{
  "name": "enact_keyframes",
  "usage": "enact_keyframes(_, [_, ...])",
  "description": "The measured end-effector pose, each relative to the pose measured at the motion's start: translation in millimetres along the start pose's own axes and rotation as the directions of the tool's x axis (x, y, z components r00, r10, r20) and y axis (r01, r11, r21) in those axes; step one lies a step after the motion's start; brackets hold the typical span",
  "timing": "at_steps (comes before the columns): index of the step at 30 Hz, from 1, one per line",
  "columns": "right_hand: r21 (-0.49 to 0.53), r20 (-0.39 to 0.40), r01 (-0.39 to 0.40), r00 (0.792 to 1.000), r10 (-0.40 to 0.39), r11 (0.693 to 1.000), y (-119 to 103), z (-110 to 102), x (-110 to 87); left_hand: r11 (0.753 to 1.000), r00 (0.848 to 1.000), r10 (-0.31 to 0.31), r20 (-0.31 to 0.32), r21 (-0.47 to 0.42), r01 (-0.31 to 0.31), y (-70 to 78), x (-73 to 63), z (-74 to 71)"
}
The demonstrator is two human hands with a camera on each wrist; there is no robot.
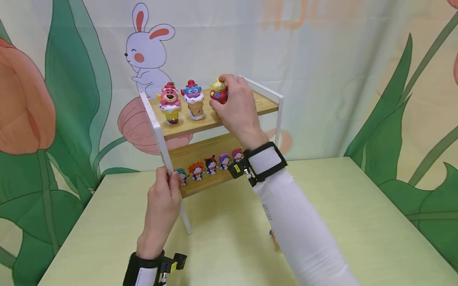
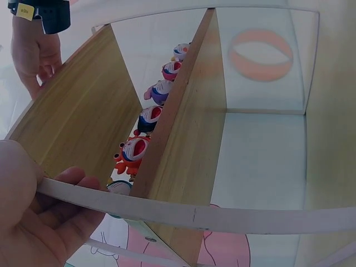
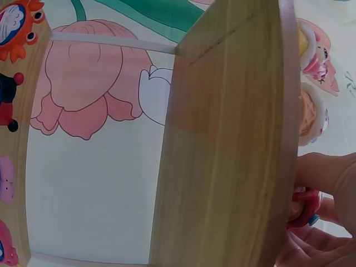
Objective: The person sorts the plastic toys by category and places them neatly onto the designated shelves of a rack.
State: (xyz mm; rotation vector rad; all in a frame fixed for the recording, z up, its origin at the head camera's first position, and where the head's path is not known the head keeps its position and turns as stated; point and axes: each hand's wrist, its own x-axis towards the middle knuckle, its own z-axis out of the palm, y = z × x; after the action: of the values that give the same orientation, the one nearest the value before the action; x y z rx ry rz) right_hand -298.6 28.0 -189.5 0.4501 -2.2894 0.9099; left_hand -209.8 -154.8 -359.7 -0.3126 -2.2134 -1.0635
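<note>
My right hand pinches a figurine with a yellow head and red body at the top board of a two-tier shelf. In the right wrist view its lower part shows between the fingers, beyond the board's edge. My left hand grips the white front leg of the shelf, fingers curled round it in the left wrist view. Left of the pinched figurine stand two ice-cream-cone figurines, a pink bear and a blue-faced one, both upright.
Several small costumed figurines, among them an orange crab one, line the lower board. A small object on the pale green table is partly hidden by the right sleeve. Behind hangs a printed cloth.
</note>
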Motion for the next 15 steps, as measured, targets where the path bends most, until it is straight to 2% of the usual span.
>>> enact_keyframes(6, [0.010,0.000,-0.029,1.000,0.029,1.000,1.5,3.1,0.3,1.000,1.000,0.003,0.003,0.006,-0.003,0.7,0.1,1.4])
enact_keyframes(15, [0.056,-0.003,-0.014,1.000,0.015,0.998,2.6,6.0,-0.7,1.000,1.000,0.008,0.000,0.025,-0.008,0.4,0.2,0.7])
